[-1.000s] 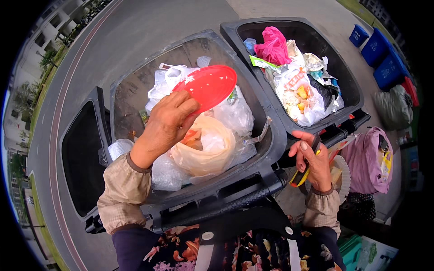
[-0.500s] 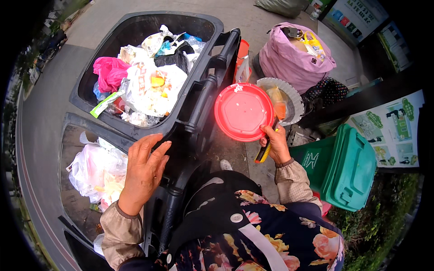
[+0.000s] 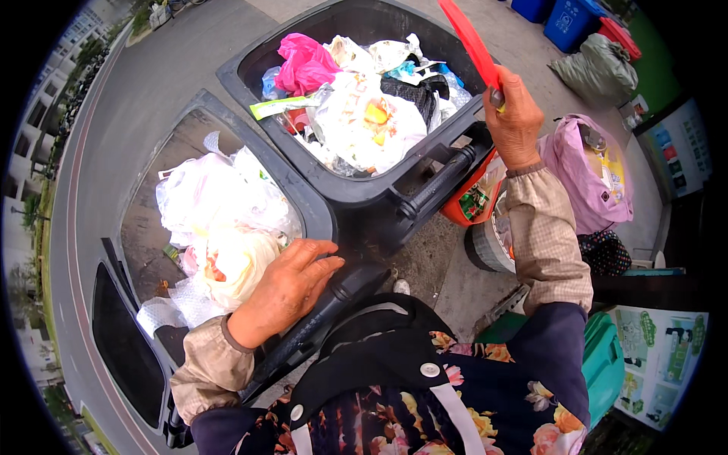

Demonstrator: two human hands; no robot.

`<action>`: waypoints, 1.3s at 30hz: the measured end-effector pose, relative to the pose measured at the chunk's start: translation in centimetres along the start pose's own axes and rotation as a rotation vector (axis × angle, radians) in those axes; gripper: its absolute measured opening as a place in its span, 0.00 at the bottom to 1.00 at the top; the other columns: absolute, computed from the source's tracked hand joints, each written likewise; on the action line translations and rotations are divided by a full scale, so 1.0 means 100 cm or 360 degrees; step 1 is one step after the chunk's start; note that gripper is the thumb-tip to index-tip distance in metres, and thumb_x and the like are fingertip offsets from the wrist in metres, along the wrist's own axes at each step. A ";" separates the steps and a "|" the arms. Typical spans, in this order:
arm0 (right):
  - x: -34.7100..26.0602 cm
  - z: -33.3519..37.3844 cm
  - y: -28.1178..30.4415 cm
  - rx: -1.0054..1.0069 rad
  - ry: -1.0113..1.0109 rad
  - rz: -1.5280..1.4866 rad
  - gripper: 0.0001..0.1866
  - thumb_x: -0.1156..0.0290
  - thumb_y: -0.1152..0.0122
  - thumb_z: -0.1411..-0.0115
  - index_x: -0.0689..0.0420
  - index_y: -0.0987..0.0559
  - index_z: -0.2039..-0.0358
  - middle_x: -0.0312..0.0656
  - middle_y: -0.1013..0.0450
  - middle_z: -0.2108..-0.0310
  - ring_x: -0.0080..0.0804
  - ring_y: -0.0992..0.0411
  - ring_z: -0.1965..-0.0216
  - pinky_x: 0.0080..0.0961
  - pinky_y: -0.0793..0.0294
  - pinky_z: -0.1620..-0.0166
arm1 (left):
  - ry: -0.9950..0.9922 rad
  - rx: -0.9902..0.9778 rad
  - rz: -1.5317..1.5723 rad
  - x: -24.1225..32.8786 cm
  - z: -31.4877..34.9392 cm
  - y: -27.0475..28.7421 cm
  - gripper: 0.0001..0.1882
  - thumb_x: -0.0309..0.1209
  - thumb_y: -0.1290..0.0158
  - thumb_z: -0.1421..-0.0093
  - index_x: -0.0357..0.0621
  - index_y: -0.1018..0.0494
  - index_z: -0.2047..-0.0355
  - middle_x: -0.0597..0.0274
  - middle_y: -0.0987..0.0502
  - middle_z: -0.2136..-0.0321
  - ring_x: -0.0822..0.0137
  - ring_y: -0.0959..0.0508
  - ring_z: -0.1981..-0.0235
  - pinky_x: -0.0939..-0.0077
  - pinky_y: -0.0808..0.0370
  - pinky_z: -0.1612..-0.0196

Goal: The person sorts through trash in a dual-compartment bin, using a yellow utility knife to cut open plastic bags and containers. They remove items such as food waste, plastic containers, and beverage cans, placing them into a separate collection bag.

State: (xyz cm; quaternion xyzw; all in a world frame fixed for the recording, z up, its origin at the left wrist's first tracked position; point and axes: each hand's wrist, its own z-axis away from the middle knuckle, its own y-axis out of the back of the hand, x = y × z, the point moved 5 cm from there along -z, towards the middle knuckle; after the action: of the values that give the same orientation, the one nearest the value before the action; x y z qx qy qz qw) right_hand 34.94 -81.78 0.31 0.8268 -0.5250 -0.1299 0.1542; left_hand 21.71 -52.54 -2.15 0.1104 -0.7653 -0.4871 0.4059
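My right hand (image 3: 514,121) is raised at the near right corner of the far grey wheeled bin (image 3: 356,199) and grips a flat red round lid (image 3: 469,39), seen edge-on and tilted. That bin is packed with rubbish bags, among them a pink one (image 3: 305,64) and a white one (image 3: 362,125). My left hand (image 3: 284,292) rests flat on the rim and black handle (image 3: 334,307) of the near grey bin (image 3: 311,216). The near bin holds white and clear plastic bags (image 3: 216,220).
A pink-purple bag (image 3: 588,171) stands right of the bins, with an orange bucket (image 3: 474,201) and a round basket (image 3: 493,246) beside it. A green container (image 3: 607,364) sits at lower right. Blue bins (image 3: 561,19) and a grey sack (image 3: 595,68) lie farther off on the pavement.
My right hand has lifted the red lid up and over toward the far bin, turning it from face-up to edge-on. My left hand stays on the near bin's handle.
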 end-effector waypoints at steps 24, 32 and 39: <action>0.283 0.503 0.206 -0.0163 -0.2944 0.0096 0.13 0.64 0.40 0.51 0.61 0.27 0.78 0.37 0.33 0.87 0.22 0.40 0.90 0.21 0.45 0.87 | 0.1131 0.0290 0.0212 -0.044 0.117 0.017 0.08 0.17 0.52 0.48 0.35 0.29 0.66 0.56 0.28 0.73 0.66 0.27 0.76 0.79 0.31 0.73; 0.214 0.368 0.103 -0.0594 -0.2556 -0.0575 0.17 0.64 0.47 0.43 0.57 0.30 0.55 0.40 0.27 0.71 0.14 0.42 0.88 0.12 0.44 0.86 | 0.1859 0.0275 -0.0827 -0.069 0.257 0.065 0.31 0.26 0.41 0.56 0.47 0.39 0.50 0.50 0.31 0.60 0.51 0.30 0.58 0.64 0.31 0.58; 0.013 0.146 0.000 -0.0714 -0.1680 -0.1213 0.17 0.70 0.49 0.42 0.61 0.32 0.53 0.36 0.30 0.75 0.10 0.44 0.88 0.08 0.46 0.85 | 0.0828 0.0173 -0.0406 -0.078 0.158 0.018 0.36 0.28 0.41 0.57 0.62 0.40 0.47 0.56 0.45 0.46 0.52 0.42 0.45 0.61 0.40 0.46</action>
State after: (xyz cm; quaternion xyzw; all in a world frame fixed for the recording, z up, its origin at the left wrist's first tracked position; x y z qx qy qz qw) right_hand 29.97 -84.72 -13.15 0.7279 -0.1629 -0.6660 -0.0111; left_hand 15.65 -36.84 -7.76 0.3484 -0.6405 -0.4478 0.5175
